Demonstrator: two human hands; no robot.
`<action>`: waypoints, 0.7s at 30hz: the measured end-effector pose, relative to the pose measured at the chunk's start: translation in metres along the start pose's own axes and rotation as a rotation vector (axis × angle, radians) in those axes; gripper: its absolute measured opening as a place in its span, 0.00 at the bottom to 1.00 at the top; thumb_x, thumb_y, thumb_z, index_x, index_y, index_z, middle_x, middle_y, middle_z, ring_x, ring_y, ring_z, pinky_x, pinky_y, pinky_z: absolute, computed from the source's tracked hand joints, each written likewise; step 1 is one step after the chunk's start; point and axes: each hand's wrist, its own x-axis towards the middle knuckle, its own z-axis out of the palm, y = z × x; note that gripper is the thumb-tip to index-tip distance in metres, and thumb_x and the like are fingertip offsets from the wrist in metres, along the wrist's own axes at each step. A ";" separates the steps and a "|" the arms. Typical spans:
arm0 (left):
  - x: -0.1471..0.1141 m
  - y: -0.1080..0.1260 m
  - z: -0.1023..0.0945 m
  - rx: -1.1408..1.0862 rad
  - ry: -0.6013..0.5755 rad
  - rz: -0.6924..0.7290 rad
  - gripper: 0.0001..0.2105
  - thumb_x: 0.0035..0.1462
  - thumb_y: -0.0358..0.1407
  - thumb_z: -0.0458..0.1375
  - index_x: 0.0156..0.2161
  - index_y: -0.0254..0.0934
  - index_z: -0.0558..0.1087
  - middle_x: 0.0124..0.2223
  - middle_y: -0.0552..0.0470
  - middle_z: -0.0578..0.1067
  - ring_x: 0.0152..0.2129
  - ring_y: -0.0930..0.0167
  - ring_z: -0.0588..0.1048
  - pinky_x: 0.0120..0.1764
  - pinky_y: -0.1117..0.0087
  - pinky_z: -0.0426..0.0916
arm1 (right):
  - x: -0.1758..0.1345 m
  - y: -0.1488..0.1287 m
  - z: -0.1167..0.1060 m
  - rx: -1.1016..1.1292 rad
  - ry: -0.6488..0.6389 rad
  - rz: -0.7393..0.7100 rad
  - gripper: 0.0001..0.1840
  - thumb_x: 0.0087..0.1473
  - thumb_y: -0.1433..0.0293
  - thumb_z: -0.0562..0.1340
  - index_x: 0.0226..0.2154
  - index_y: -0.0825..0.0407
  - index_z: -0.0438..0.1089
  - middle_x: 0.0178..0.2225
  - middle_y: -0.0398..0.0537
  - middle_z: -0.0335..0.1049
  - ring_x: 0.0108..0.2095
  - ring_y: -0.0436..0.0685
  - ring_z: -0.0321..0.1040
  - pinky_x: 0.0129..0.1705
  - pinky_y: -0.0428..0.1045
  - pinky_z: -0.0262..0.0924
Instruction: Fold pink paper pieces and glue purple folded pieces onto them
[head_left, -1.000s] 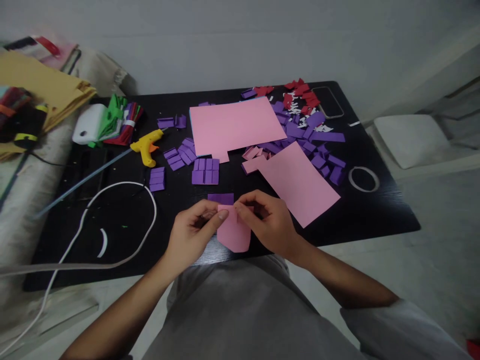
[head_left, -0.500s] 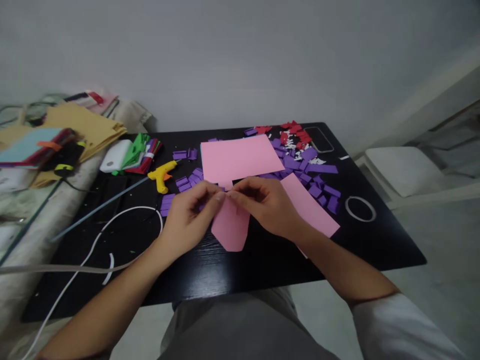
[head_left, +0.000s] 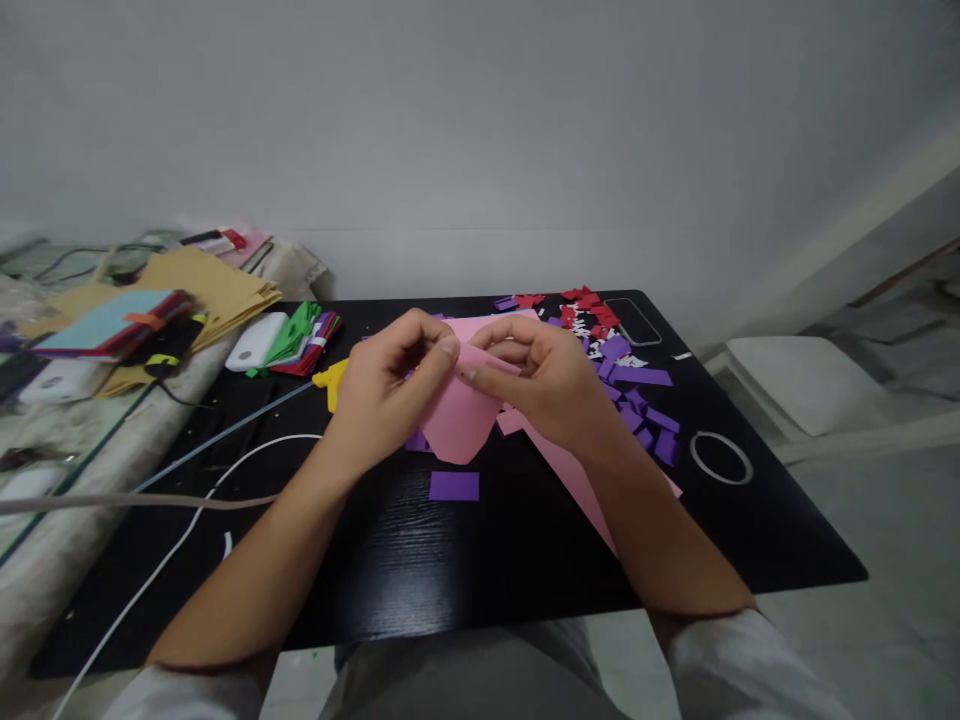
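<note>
A cut piece of pink paper (head_left: pixel 461 420) with clipped lower corners is held up over the black table. My left hand (head_left: pixel 394 385) pinches its top edge between thumb and fingers. Right beside it, my right hand (head_left: pixel 544 380) is closed on the same edge, thumb in front and fingers curled behind. Below the paper, a small purple rectangle (head_left: pixel 454 487) lies flat on the table. A larger pink sheet (head_left: pixel 570 480) rests partly under my right forearm, and another pink sheet (head_left: pixel 469 326) shows behind my hands, mostly hidden by them.
A yellow glue gun (head_left: pixel 330 380) with a blue-grey stick lies left of my left hand. Purple pieces (head_left: pixel 637 410) and red scraps (head_left: pixel 592 305) are scattered at the back right, near a roll ring (head_left: pixel 721 458). A white cable (head_left: pixel 187 530) crosses the left side.
Both hands have lifted the pink piece up a little and tilted it. The purple rectangle below it has come into view. The head view has tipped slightly upward.
</note>
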 end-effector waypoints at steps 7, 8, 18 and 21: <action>0.000 -0.005 -0.006 -0.004 0.034 -0.033 0.08 0.64 0.33 0.58 0.31 0.36 0.72 0.25 0.57 0.68 0.21 0.76 0.64 0.25 0.75 0.59 | 0.002 0.008 -0.001 0.070 -0.067 0.013 0.27 0.44 0.58 0.79 0.40 0.50 0.69 0.27 0.38 0.73 0.27 0.50 0.71 0.29 0.46 0.66; 0.000 -0.005 -0.006 -0.009 0.032 -0.033 0.08 0.64 0.33 0.58 0.31 0.36 0.72 0.25 0.56 0.68 0.21 0.76 0.64 0.25 0.74 0.60 | 0.001 0.008 -0.001 0.070 -0.073 0.013 0.27 0.44 0.58 0.79 0.40 0.50 0.69 0.27 0.38 0.74 0.27 0.50 0.70 0.28 0.46 0.65; -0.005 -0.010 -0.007 -0.074 -0.078 -0.019 0.07 0.65 0.35 0.60 0.34 0.37 0.75 0.28 0.55 0.72 0.23 0.76 0.66 0.28 0.73 0.63 | -0.004 -0.001 -0.003 -0.059 -0.088 -0.008 0.18 0.53 0.55 0.74 0.32 0.53 0.75 0.26 0.41 0.73 0.26 0.48 0.67 0.27 0.45 0.63; -0.006 -0.011 -0.007 -0.090 -0.051 -0.014 0.07 0.65 0.36 0.61 0.35 0.36 0.75 0.28 0.55 0.72 0.23 0.75 0.67 0.28 0.74 0.63 | -0.004 -0.005 -0.002 -0.062 -0.057 -0.038 0.19 0.55 0.54 0.72 0.29 0.53 0.76 0.23 0.39 0.71 0.24 0.47 0.66 0.27 0.45 0.64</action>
